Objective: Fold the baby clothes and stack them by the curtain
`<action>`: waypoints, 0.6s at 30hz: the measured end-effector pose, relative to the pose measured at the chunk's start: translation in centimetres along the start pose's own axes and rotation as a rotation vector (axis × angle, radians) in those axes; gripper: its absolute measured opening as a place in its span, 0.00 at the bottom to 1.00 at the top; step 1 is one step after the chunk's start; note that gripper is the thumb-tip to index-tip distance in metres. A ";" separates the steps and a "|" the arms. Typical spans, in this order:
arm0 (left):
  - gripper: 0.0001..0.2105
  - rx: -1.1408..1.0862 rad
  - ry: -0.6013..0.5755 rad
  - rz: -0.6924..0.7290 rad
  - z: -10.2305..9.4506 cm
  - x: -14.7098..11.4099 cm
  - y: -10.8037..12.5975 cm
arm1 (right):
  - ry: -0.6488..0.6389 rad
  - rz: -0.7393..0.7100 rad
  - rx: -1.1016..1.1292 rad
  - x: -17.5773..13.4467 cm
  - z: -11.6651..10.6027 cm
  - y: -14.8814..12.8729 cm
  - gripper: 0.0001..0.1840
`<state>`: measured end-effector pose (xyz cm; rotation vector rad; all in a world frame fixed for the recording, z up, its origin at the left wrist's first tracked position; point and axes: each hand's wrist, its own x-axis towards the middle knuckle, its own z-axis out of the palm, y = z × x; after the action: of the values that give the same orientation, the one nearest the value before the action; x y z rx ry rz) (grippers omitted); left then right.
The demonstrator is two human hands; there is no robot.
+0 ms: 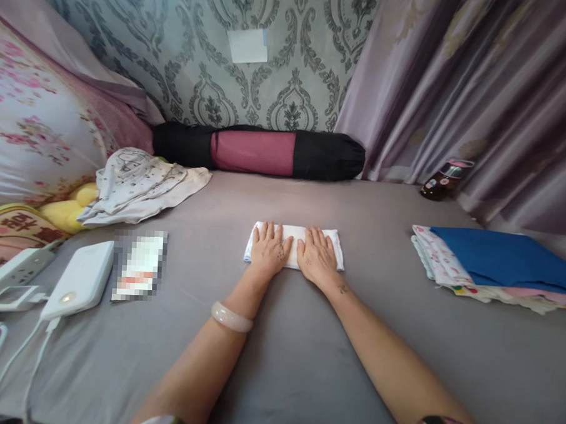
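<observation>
Head-worn view, facing forward, tilted down, near the hands (268, 252)

A folded, flat white rectangular fabric cloth (294, 232) lies at twelve o'clock, lengthwise from nine to three.

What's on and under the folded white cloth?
Left hand and right hand lie on the white cloth; grey sheet surrounds it, but what's directly beneath is hidden.

Free passage: grey sheet (380, 232), bare betw. folded white cloth (293, 230) & rolled bag (252, 152), also L & R of cloth. Obstacles: L, power bank (80, 278) w/ cables (51, 327), crumpled cloth (141, 187) behind; R, fabric stack (510, 259), bottle (438, 186) beyond; far edge, bag.
</observation>
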<state>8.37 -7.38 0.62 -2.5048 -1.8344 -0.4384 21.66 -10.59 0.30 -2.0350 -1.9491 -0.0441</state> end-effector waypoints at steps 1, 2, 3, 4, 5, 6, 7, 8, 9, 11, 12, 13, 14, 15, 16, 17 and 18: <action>0.27 -0.001 0.002 -0.002 -0.1 0.0 -0.1 | 0.006 0.011 -0.007 0.0 0.0 0.0 0.30; 0.27 -0.004 0.001 -0.006 -0.2 -0.1 -0.2 | 0.013 0.020 -0.015 0.0 0.1 0.1 0.30; 0.27 -0.008 -0.006 -0.012 -0.3 -0.1 -0.2 | 0.021 0.027 -0.023 -0.1 0.1 0.2 0.31; 0.27 -0.013 -0.012 -0.017 -0.4 -0.1 -0.3 | 0.030 0.033 -0.032 -0.1 0.1 0.2 0.31; 0.27 -0.018 -0.016 -0.023 -0.5 -0.1 -0.4 | 0.040 0.037 -0.039 -0.1 0.1 0.3 0.31; 0.28 -0.021 -0.021 -0.029 -0.6 0.0 -0.5 | 0.047 0.042 -0.045 -0.2 0.0 0.5 0.30; 0.28 -0.022 -0.027 -0.035 -0.7 0.0 -0.6 | 0.049 0.048 -0.048 -0.2 0.0 0.6 0.30; 0.28 -0.022 -0.038 -0.044 -0.7 0.0 -0.7 | 0.044 0.057 -0.049 -0.2 -0.1 0.8 0.30; 0.29 -0.021 -0.050 -0.054 -0.8 0.0 -0.9 | 0.033 0.068 -0.047 -0.2 -0.2 1.0 0.30; 0.29 -0.016 -0.065 -0.074 -0.8 0.1 -1.2 | 0.002 0.096 -0.039 -0.1 -0.3 1.3 0.31; 0.28 -0.013 -0.069 -0.083 -0.8 0.1 -1.4 | -0.013 0.110 -0.034 -0.1 -0.4 1.5 0.31; 0.28 -0.010 -0.070 -0.090 -0.8 0.1 -1.6 | -0.025 0.123 -0.029 -0.1 -0.5 1.6 0.31; 0.27 -0.009 -0.069 -0.095 -0.8 0.2 -1.8 | -0.034 0.132 -0.025 0.0 -0.6 1.7 0.31; 0.27 -0.008 -0.069 -0.098 -0.8 0.2 -2.1 | -0.042 0.138 -0.022 0.0 -0.7 1.8 0.31; 0.27 -0.009 -0.070 -0.099 -0.7 0.2 -2.3 | -0.050 0.145 -0.021 0.1 -0.7 2.0 0.31; 0.27 -0.010 -0.073 -0.099 -0.7 0.3 -2.6 | -0.057 0.154 -0.021 0.1 -0.8 2.1 0.31; 0.27 -0.011 -0.075 -0.097 -0.6 0.3 -2.8 | -0.064 0.166 -0.022 0.2 -0.8 2.3 0.32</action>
<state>5.66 -6.29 0.83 -2.4798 -1.9928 -0.3624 24.07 -10.68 0.63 -2.2304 -1.8162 0.0384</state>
